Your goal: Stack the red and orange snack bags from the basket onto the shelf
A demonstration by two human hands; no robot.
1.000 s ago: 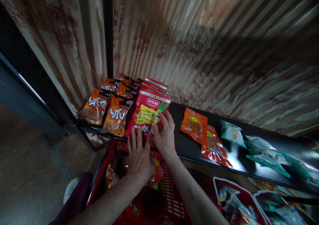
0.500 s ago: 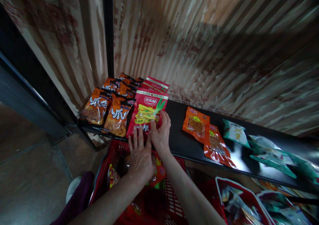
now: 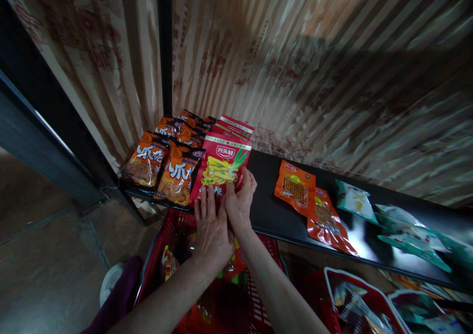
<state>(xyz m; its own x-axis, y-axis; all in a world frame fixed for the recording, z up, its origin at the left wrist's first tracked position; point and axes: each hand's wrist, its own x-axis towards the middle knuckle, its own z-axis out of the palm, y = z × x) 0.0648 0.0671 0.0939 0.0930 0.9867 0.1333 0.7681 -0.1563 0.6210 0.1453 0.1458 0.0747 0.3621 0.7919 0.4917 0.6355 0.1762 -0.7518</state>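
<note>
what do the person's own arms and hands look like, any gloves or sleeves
The left hand and right hand are both bare, with no gloves. The left forearm and right forearm are uncovered as far as they show, with no sleeve in view. No watch, bracelet or ring can be seen.

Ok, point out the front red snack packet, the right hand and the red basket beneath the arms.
Front red packet (image 3: 223, 165), head view: printed front.
Right hand (image 3: 240, 203), head view: back of the hand.
Red basket (image 3: 177, 220), head view: far wall.
</note>
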